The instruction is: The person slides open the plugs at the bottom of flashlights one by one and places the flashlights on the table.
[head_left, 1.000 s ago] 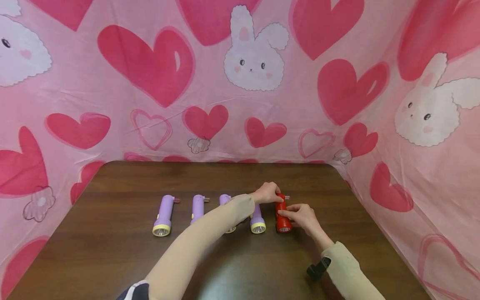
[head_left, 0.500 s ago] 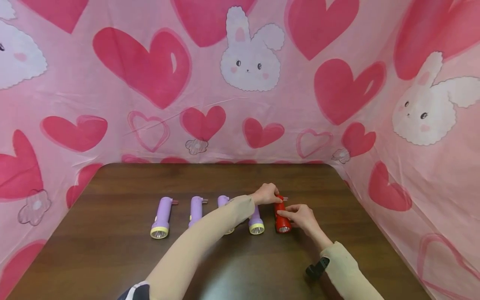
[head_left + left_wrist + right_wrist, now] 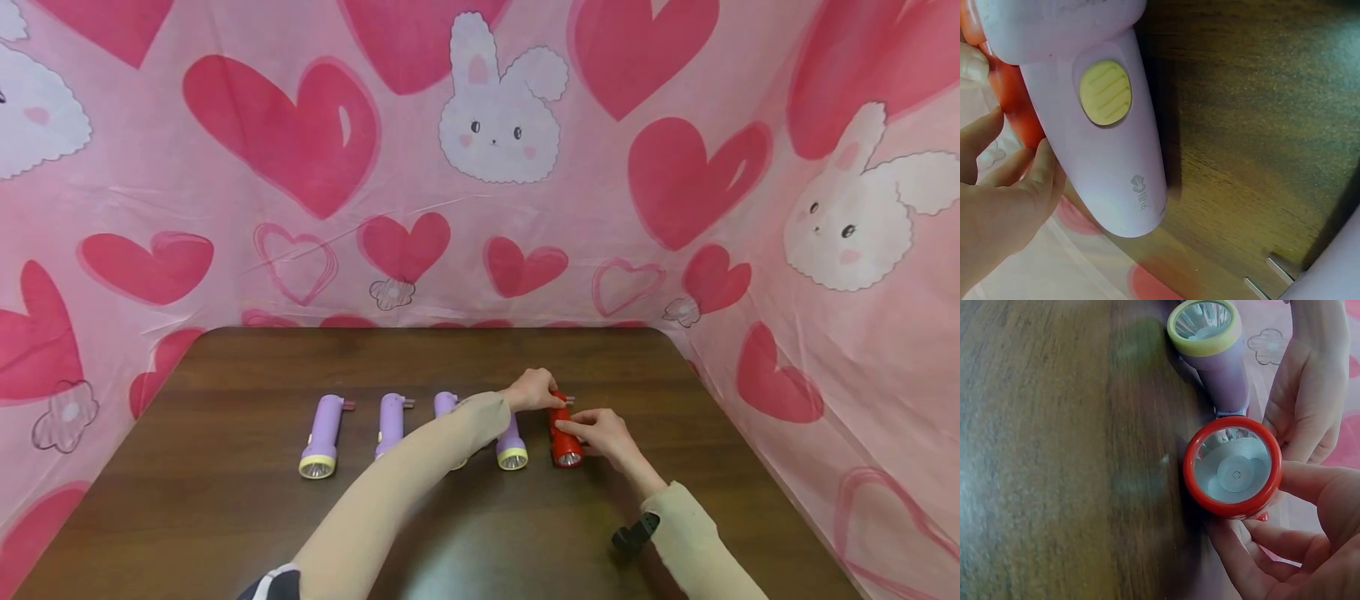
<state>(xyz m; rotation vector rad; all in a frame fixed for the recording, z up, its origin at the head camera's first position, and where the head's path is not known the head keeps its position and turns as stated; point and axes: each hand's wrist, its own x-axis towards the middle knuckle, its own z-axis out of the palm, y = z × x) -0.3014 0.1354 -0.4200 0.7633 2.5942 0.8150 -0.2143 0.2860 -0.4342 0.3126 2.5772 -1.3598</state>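
A red flashlight lies on the table at the right end of a row, its lens toward me and metal prongs sticking out at its far end. My left hand reaches across and pinches that far end. My right hand holds the body near the lens between thumb and fingers. In the right wrist view the red-rimmed lens faces the camera, my right hand beside it. The left wrist view has a purple flashlight with a yellow switch partly covering the red one.
Several purple flashlights with yellow rims, such as the leftmost one, lie in a row on the brown wooden table. My left forearm covers parts of the middle ones. A pink cloth with hearts and rabbits hangs around the table.
The head view has shifted slightly. Both hands keep their hold on the red flashlight, with little visible movement.
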